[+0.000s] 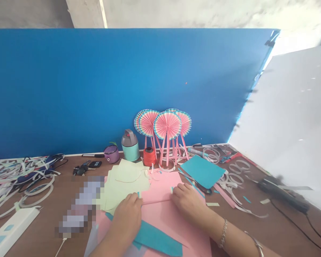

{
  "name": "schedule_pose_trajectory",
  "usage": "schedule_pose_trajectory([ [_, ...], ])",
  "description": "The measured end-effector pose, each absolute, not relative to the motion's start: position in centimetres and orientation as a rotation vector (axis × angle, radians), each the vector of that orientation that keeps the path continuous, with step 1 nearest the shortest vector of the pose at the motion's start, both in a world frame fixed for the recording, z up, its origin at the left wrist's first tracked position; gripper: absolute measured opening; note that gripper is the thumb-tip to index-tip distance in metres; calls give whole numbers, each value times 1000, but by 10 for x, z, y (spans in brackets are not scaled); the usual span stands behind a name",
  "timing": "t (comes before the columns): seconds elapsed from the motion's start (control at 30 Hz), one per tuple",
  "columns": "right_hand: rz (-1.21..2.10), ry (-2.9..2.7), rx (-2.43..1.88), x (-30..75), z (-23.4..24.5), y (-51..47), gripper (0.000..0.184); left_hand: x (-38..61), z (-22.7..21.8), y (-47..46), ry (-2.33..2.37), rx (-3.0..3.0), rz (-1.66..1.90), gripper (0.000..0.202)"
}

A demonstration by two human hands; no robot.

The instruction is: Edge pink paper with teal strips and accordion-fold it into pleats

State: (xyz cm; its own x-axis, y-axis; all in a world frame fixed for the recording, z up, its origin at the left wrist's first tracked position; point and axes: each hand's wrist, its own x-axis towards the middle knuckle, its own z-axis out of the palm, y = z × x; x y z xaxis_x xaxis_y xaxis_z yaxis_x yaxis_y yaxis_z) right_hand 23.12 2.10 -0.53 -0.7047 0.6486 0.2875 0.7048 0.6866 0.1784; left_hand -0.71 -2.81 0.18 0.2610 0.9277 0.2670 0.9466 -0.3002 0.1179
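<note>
A pink paper (157, 200) with a folded edge lies between my two hands, and slivers of pale yellow and blue show at its ends. My left hand (128, 214) closes its fingers on the left end. On the right end press the bent fingers of my right hand (188, 201). Under both hands spreads a larger pink sheet (189, 228). A folded teal paper (159, 237) lies near my left wrist. Pale yellow-green sheets (128, 178) are stacked beyond my left hand. Scissors (203, 187) rest just past my right hand, partly under a teal sheet (203, 170).
Pink round pleated paper fans (167, 125) stand at the back against a blue panel (96, 89). Nearby are a red jar (149, 157), a teal flask (130, 148) and a purple pot (111, 153). Paper strips (40, 192), a power strip (13, 232) and keys (81, 168) lie left.
</note>
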Motion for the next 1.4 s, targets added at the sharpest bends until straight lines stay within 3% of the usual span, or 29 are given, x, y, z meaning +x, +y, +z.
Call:
schedule_pose_trajectory([
  [0.17, -37, -2511, -1104, 234, -3, 24, 26, -13, 9, -25, -1861, -2348, -936, 30],
  [0.27, 89, -2340, -951, 231, -1, 19, 26, -6, 11, -29, -1898, -2522, -1036, 26],
  [0.37, 40, -2314, -744, 225, 2, 11, 24, 6, 11, -36, -2079, -2658, -1195, 20],
  [0.5, -145, -2450, -599, 218, 9, 0, 29, 16, 14, -41, -2146, -2683, -1511, 31],
  [0.73, -254, -2404, -527, 221, 21, -13, 39, 2, 11, -39, -1851, -2422, -1280, 38],
  [0.93, -536, -2310, -435, 220, 23, -21, 28, 7, 9, -37, -1616, -2332, -780, 50],
  [1.1, -323, -2443, -739, 213, 13, -4, 24, 10, 4, -33, -1548, -2530, -529, 43],
  [1.23, -227, -2515, -839, 219, 6, 7, 21, 7, 0, -28, -1522, -2586, -506, 30],
  [1.33, -83, -2533, -865, 222, 7, 7, 12, 6, -2, -28, -1519, -2599, -523, 29],
  [1.4, -28, -2579, -850, 222, 7, 6, 16, 6, -2, -29, -1531, -2606, -516, 28],
])
